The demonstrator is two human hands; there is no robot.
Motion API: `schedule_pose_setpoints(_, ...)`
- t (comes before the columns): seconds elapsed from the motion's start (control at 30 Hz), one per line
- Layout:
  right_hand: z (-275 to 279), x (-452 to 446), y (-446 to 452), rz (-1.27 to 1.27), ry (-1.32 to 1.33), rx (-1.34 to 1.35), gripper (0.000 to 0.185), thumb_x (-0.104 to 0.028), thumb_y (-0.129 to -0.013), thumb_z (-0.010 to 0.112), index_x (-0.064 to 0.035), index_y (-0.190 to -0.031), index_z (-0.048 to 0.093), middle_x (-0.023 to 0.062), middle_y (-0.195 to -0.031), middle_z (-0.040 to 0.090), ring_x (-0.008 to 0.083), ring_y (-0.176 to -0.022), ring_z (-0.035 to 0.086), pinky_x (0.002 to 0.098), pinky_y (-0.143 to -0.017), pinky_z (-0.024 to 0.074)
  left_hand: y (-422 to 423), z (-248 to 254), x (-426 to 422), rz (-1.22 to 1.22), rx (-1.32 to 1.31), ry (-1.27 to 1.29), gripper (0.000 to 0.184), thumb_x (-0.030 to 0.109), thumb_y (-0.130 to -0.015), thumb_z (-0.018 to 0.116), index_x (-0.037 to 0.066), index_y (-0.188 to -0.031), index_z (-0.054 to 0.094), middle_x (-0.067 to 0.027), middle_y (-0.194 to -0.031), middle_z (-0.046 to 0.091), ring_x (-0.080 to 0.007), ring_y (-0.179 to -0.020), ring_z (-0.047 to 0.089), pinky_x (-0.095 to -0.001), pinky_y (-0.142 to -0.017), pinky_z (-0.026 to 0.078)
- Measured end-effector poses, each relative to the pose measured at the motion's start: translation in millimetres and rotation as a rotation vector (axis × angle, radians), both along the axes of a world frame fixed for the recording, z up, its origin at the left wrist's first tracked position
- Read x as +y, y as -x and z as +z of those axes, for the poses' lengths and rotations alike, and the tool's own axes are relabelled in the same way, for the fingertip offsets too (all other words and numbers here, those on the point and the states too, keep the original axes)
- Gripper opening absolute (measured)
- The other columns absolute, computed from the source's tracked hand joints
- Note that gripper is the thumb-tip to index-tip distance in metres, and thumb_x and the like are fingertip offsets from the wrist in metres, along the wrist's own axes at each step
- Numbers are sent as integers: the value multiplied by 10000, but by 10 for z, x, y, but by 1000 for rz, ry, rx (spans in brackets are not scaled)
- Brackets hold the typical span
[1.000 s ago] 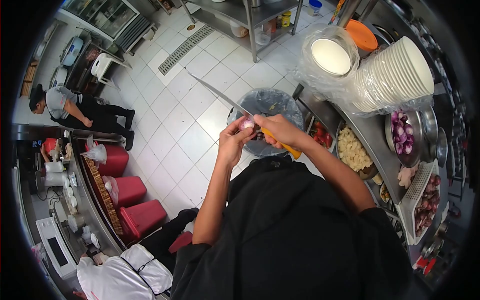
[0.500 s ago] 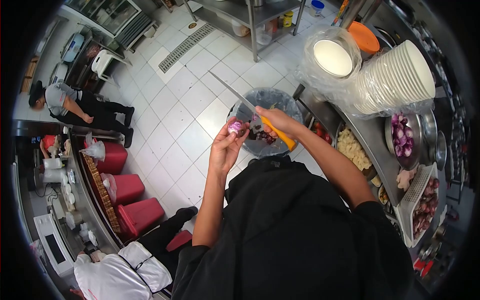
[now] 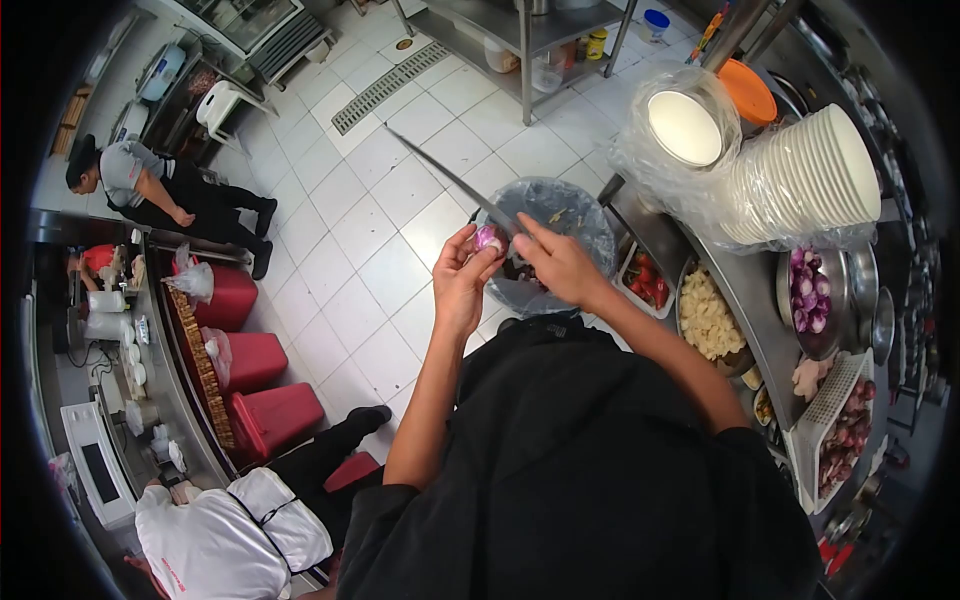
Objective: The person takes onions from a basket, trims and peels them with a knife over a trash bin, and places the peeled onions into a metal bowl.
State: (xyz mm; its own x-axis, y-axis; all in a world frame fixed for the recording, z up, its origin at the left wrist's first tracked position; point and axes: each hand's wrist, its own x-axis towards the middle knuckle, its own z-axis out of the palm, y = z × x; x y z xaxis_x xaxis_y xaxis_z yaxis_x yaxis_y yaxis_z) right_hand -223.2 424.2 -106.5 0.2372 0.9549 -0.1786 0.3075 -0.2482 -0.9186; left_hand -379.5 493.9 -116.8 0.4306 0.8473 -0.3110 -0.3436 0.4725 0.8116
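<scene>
In the head view, both my forearms reach forward over the lined bin [image 3: 585, 215]. My left hand [image 3: 462, 280] is raised at the bin's left side, its fingers clamped around a purple onion [image 3: 490, 238]. My right hand [image 3: 560, 265] angles in from the right, its fingers closed on the knife [image 3: 450, 176], whose blade slants to the far left, beside the onion.

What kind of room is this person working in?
It looks like a restaurant kitchen. You can see a big stack of white tubs, a metal bowl of purple onions and a long knife in the person's right hand.
</scene>
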Motion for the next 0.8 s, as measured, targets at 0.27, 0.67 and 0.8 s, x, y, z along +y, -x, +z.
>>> schedule_pose_setpoints(0.27, 265, -151, 72, 75, -109, -188, 617, -358, -923, 503, 14, -1389, 347, 135, -625, 559, 225, -584, 585, 324, -582, 443, -184, 72, -26, -56, -24, -52, 192, -55, -839, 543, -1, -1016, 490, -90, -977, 589, -140, -818, 610, -249, -710, 515)
schedule_pose_setpoints(0.67, 252, -156, 88, 56, -94, -157, 612, -403, -903, 495, 13, -1346, 419, 208, -617, 577, 346, -629, 627, 395, -642, 472, -125, -6, -18, -44, 16, -111, 165, -73, -852, 511, -15, -1006, 508, -89, -1029, 588, -193, -899, 621, -339, -818, 530)
schedule_pose_setpoints(0.8, 107, -118, 105, 7, -172, -75, 568, -397, -907, 498, 15, -1298, 482, 191, -637, 589, 289, -603, 620, 363, -643, 472, -65, -63, -4, -66, 1, -108, 196, -67, -841, 560, -22, -1028, 518, -91, -1018, 592, -170, -878, 618, -298, -779, 531)
